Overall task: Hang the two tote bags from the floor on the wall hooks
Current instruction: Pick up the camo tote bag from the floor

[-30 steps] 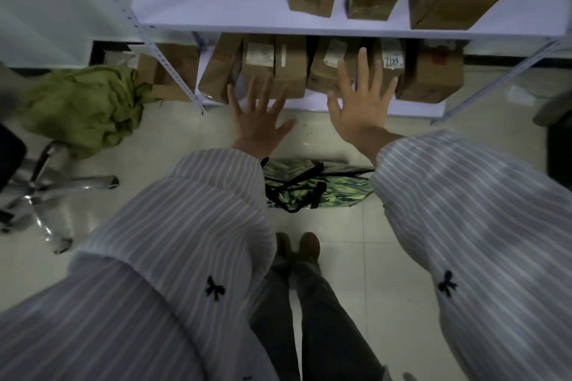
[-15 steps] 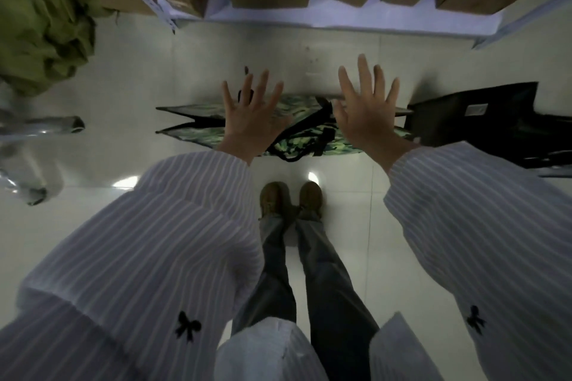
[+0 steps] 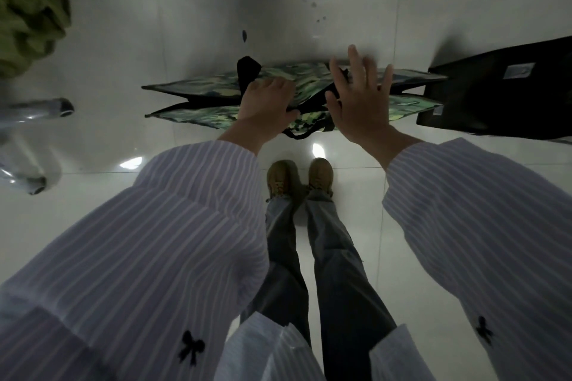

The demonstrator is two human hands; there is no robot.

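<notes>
Your left hand (image 3: pixel 266 102) curls its fingers down onto the green camouflage-print fabric tote bag (image 3: pixel 204 93), contact uncertain; your right hand (image 3: pixel 360 102) hovers spread, holding nothing. Gather both black strap handles (image 3: pixel 312 119) before lifting. The flat black tote bag (image 3: pixel 495 93) lies beside it on the floor (image 3: pixel 123 49); contents of either unseen.

Striped sleeves (image 3: pixel 173 241) with black bows, grey trousers (image 3: pixel 325 272), brown shoes (image 3: pixel 320 175).
</notes>
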